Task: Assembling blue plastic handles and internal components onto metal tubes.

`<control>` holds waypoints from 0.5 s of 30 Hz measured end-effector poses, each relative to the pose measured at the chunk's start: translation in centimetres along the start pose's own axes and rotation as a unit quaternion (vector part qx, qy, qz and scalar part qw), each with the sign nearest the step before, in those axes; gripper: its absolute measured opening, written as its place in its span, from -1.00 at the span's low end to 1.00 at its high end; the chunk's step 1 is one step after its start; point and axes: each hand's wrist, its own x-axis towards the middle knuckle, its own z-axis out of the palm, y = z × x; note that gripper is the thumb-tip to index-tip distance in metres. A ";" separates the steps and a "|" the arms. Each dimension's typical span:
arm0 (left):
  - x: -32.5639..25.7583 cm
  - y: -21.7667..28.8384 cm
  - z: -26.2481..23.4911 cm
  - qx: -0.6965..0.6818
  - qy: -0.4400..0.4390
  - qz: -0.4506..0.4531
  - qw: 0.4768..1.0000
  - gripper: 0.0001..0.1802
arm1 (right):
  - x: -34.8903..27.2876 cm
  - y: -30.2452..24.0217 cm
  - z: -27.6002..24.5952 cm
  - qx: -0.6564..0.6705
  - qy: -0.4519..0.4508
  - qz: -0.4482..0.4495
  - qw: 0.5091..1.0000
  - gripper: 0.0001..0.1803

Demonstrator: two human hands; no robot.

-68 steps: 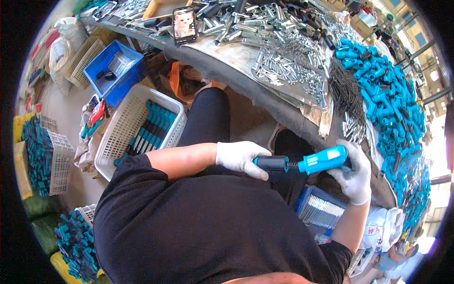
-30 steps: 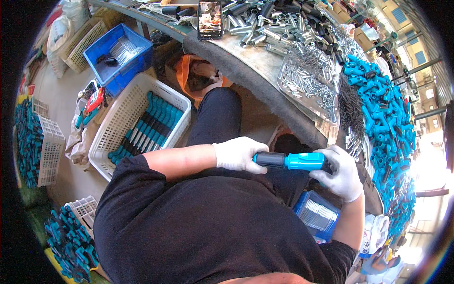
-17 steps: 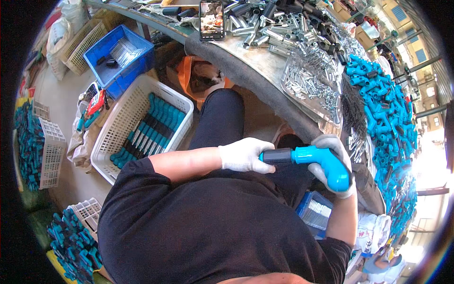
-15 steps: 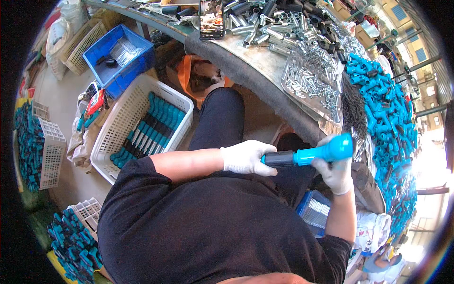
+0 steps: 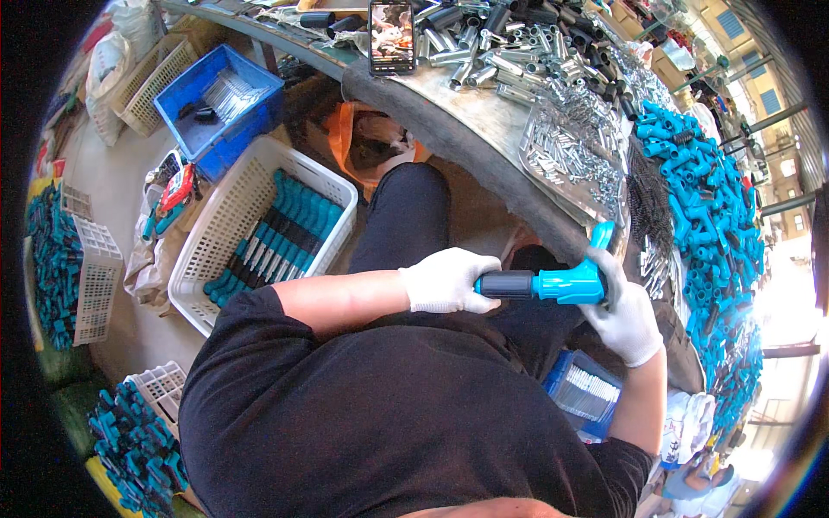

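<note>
Between my two white-gloved hands lies a teal plastic tool handle (image 5: 566,286) with a black sleeve, held roughly level above my lap. My left hand (image 5: 449,281) is closed round its left end, next to the black sleeve. At the other end, my right hand (image 5: 625,318) grips the angled teal part, whose tip sticks up past the fingers. My right palm hides some of that end. Left of my knee, a white plastic basket (image 5: 326,245) contains a row of similar teal and black tools.
Ahead, a workbench (image 5: 449,108) bears a phone (image 5: 391,36), metal tubes (image 5: 484,56) and a tray of small metal pins (image 5: 557,160). Teal parts (image 5: 699,198) are heaped at the right. A blue crate (image 5: 203,142) stands beyond the basket; a blue bin (image 5: 587,388) sits by my right arm.
The teal part has turned in my right hand: its wide end faced right and its tip now points up. My right hand has shifted its grip; my left hand stays almost in place.
</note>
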 end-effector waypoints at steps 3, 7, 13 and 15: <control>0.2 -0.1 0.2 0.026 0.009 0.030 0.999 -0.60 | 0.0 0.5 -1.1 -0.176 -0.062 0.000 0.983 -0.43; 0.0 -0.2 0.6 0.084 0.029 0.056 0.994 -0.64 | 0.7 -0.1 -2.2 -0.166 -0.108 -0.039 0.979 -0.55; -0.1 0.0 0.7 0.016 0.035 0.071 0.997 -0.66 | 0.2 0.7 0.7 0.352 0.062 0.156 0.921 -0.73; -0.1 0.3 0.5 -0.057 0.022 0.054 0.997 -0.65 | -0.4 0.9 0.9 0.455 0.053 0.140 0.878 -0.77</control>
